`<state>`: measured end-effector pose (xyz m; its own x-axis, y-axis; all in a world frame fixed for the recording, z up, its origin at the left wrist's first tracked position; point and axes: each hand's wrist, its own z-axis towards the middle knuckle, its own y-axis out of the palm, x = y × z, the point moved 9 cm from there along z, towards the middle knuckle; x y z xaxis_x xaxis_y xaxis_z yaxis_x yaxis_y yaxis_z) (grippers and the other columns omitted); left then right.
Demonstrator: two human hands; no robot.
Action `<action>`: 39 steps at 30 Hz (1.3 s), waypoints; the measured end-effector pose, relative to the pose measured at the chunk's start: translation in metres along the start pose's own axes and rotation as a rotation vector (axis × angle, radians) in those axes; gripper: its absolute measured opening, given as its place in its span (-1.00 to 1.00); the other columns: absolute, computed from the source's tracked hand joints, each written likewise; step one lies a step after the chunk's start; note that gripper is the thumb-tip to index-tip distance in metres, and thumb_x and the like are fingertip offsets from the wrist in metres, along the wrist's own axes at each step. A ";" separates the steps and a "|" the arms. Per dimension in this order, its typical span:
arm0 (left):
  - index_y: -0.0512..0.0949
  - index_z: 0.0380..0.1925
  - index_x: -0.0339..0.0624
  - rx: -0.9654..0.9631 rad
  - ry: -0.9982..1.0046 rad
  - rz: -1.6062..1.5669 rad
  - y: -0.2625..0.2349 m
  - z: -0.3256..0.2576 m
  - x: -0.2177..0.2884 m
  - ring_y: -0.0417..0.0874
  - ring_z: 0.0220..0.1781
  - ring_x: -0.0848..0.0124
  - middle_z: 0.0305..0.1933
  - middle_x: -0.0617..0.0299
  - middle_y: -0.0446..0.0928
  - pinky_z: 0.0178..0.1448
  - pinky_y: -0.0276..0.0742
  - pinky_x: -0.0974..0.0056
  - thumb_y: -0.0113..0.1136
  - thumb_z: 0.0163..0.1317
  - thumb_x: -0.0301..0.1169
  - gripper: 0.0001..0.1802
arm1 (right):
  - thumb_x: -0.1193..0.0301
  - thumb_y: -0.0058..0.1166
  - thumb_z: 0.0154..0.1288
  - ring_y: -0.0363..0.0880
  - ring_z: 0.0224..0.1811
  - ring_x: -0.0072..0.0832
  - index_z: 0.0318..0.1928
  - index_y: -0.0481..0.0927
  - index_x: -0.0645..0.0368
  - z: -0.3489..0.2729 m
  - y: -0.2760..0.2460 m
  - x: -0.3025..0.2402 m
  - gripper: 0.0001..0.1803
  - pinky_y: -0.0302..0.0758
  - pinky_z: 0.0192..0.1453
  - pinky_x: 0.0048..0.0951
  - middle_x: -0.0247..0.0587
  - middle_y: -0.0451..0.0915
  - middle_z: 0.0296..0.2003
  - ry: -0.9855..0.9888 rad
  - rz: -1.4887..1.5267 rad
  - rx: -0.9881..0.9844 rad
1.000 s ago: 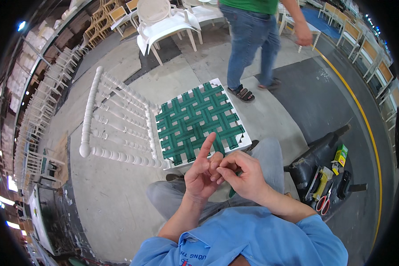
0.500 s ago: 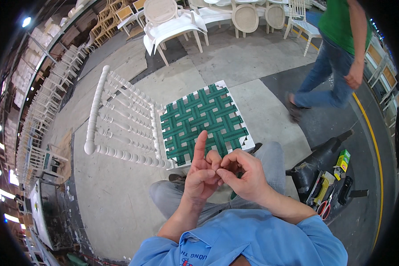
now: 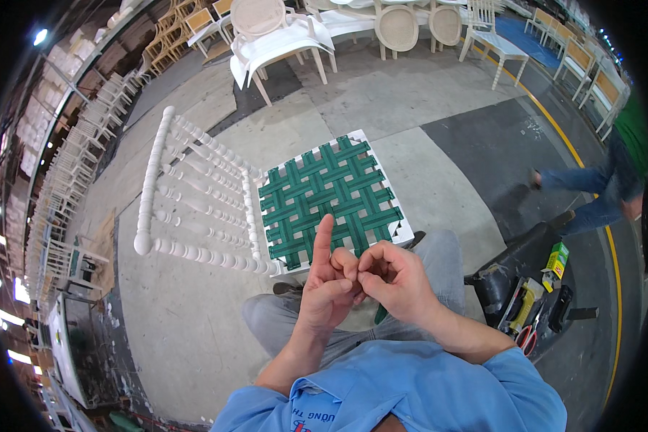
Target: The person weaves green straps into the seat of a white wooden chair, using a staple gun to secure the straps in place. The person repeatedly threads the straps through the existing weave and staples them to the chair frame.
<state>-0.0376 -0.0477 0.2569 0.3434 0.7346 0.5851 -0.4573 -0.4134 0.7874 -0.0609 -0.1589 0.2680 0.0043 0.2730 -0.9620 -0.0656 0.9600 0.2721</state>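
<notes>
Both hands meet over my lap, just in front of a white chair [image 3: 145, 209] with turned spindles, lying on its back edge or standing tilted; which, I cannot tell. Its seat is woven from green webbing straps [image 3: 331, 194] over a white frame. My left hand [image 3: 324, 291] points its index finger up, its thumb and other fingers curled in. Thumb and fingertips of my right hand [image 3: 399, 284] are pinched together against the left fingers. Anything between them is too small or hidden. A sliver of green strap [image 3: 380, 314] shows below my right hand.
On my right, scissors [image 3: 527, 338], a yellow-handled tool [image 3: 529, 299] and a green-yellow box [image 3: 556, 259] lie by a black sheet [image 3: 511, 252]. Past them a person in green [image 3: 612, 180] walks. Chairs [image 3: 281, 50] stand at the back; more chairs [image 3: 72, 165] line the left.
The walking person has moved right and nearer, to the picture's right rim. My hands have stayed nearly in place, still pinched together; the chair has not visibly moved.
</notes>
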 end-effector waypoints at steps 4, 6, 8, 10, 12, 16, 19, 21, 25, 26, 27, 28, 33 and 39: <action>-0.16 0.75 0.34 0.030 -0.006 -0.014 -0.004 0.000 -0.002 0.57 -0.22 0.48 -0.15 0.30 0.48 -0.26 0.60 0.36 0.19 0.30 -0.64 0.14 | 0.65 0.17 0.41 0.75 -0.29 -0.53 -0.10 0.53 0.28 0.003 0.000 0.000 -0.87 0.75 -0.19 -0.45 -0.24 0.65 -0.24 0.038 -0.052 -0.060; -0.16 0.75 0.35 0.047 -0.006 0.014 -0.007 0.000 -0.003 0.56 -0.23 0.48 -0.16 0.30 0.48 -0.27 0.60 0.36 0.18 0.29 -0.64 0.15 | 0.65 0.19 0.41 0.75 -0.29 -0.53 -0.10 0.53 0.28 0.004 -0.001 0.001 -0.87 0.75 -0.19 -0.45 -0.24 0.65 -0.25 0.041 -0.074 -0.057; -0.15 0.75 0.35 0.067 0.004 0.060 -0.011 0.000 -0.004 0.56 -0.24 0.48 -0.16 0.30 0.48 -0.28 0.60 0.35 0.18 0.27 -0.64 0.16 | 0.65 0.20 0.40 0.75 -0.30 -0.53 -0.10 0.53 0.27 0.006 -0.002 0.004 -0.86 0.74 -0.19 -0.46 -0.25 0.65 -0.25 0.059 -0.070 -0.052; -0.14 0.75 0.35 0.098 -0.009 0.048 -0.014 0.001 -0.009 0.55 -0.26 0.49 -0.16 0.30 0.48 -0.29 0.60 0.35 0.19 0.25 -0.63 0.16 | 0.65 0.20 0.40 0.74 -0.30 -0.53 -0.11 0.53 0.27 0.008 -0.006 0.011 -0.86 0.72 -0.21 -0.46 -0.25 0.65 -0.25 0.077 -0.033 -0.047; -0.12 0.74 0.36 0.114 -0.021 0.012 -0.018 0.002 -0.012 0.53 -0.29 0.49 -0.16 0.30 0.48 -0.30 0.59 0.35 0.20 0.24 -0.62 0.16 | 0.65 0.20 0.40 0.75 -0.30 -0.53 -0.12 0.54 0.26 0.011 -0.009 0.020 -0.87 0.70 -0.24 -0.47 -0.26 0.65 -0.25 0.087 0.034 -0.045; -0.04 0.73 0.36 0.120 -0.068 -0.149 -0.023 0.005 -0.021 0.45 -0.39 0.49 -0.18 0.28 0.44 -0.34 0.56 0.34 0.21 0.23 -0.61 0.13 | 0.59 0.18 0.44 0.69 -0.37 -0.61 0.00 0.59 0.28 0.011 -0.015 0.025 -0.83 0.62 -0.32 -0.52 -0.27 0.67 -0.25 0.108 0.147 -0.059; 0.00 0.72 0.36 0.129 -0.146 -0.252 -0.019 0.011 -0.032 0.37 -0.44 0.49 -0.22 0.28 0.38 -0.38 0.51 0.32 0.21 0.23 -0.61 0.10 | 0.59 0.17 0.46 0.66 -0.39 -0.60 0.08 0.63 0.29 0.006 -0.043 0.033 -0.77 0.62 -0.32 -0.50 -0.27 0.68 -0.24 0.106 0.201 0.032; 0.04 0.72 0.33 0.138 -0.181 -0.285 -0.019 0.015 -0.038 0.32 -0.47 0.50 -0.24 0.29 0.34 -0.41 0.47 0.30 0.21 0.23 -0.61 0.08 | 0.58 0.17 0.47 0.64 -0.39 -0.59 0.11 0.65 0.28 -0.010 -0.084 0.036 -0.75 0.61 -0.33 -0.49 -0.28 0.68 -0.26 0.100 0.078 0.155; 0.10 0.70 0.25 0.152 -0.224 -0.291 -0.016 0.028 -0.058 0.23 -0.51 0.52 -0.27 0.32 0.29 -0.45 0.41 0.30 0.18 0.27 -0.61 0.01 | 0.52 0.20 0.44 0.61 -0.44 -0.59 0.02 0.70 0.24 -0.106 -0.231 0.047 -0.80 0.59 -0.33 -0.51 -0.34 0.66 -0.30 0.086 -0.029 0.690; 0.12 0.70 0.25 0.146 -0.261 -0.301 -0.012 0.034 -0.070 0.20 -0.52 0.52 -0.27 0.33 0.28 -0.45 0.40 0.30 0.16 0.28 -0.60 -0.01 | 0.51 0.15 0.46 0.58 -0.48 -0.60 0.01 0.69 0.24 -0.150 -0.277 0.052 -0.82 0.57 -0.35 -0.53 -0.35 0.64 -0.31 0.102 -0.083 0.833; 0.15 0.69 0.22 0.177 -0.273 -0.247 -0.014 0.037 -0.078 0.16 -0.54 0.53 -0.30 0.34 0.26 -0.47 0.37 0.33 0.10 0.31 -0.58 -0.07 | 0.51 0.11 0.48 0.55 -0.51 -0.62 -0.01 0.68 0.24 -0.190 -0.310 0.050 -0.83 0.54 -0.38 -0.53 -0.36 0.63 -0.32 0.152 -0.148 0.982; 0.16 0.68 0.21 0.212 -0.281 -0.155 -0.018 0.039 -0.082 0.16 -0.54 0.53 -0.31 0.33 0.25 -0.49 0.34 0.35 0.10 0.31 -0.59 -0.07 | 0.49 0.14 0.47 0.53 -0.53 -0.62 -0.02 0.68 0.23 -0.228 -0.339 0.048 -0.84 0.52 -0.39 -0.50 -0.35 0.62 -0.33 0.191 -0.172 1.093; 0.08 0.71 0.22 0.222 -0.322 -0.133 -0.029 0.048 -0.118 0.19 -0.54 0.50 -0.31 0.27 0.28 -0.51 0.32 0.35 0.03 0.32 -0.62 -0.04 | 0.44 0.18 0.44 0.63 -0.40 -0.55 0.01 0.69 0.24 -0.425 -0.416 0.021 -0.78 0.57 -0.32 -0.42 -0.30 0.69 -0.31 0.434 -0.511 1.599; 0.16 0.68 0.30 0.195 -0.386 -0.196 -0.017 0.063 -0.135 0.26 -0.48 0.49 -0.25 0.26 0.32 -0.40 0.36 0.29 0.01 0.35 -0.65 -0.08 | 0.35 0.28 0.33 0.82 -0.08 -0.31 0.04 0.68 0.27 -0.437 -0.398 0.070 -0.66 0.67 0.05 -0.28 -0.04 0.82 -0.07 0.734 -1.051 1.314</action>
<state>-0.0247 -0.1737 0.1771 0.7046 0.5703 0.4222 -0.2039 -0.4072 0.8903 -0.4708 -0.5489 0.0825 -0.8865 -0.1349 -0.4425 0.4093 0.2171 -0.8862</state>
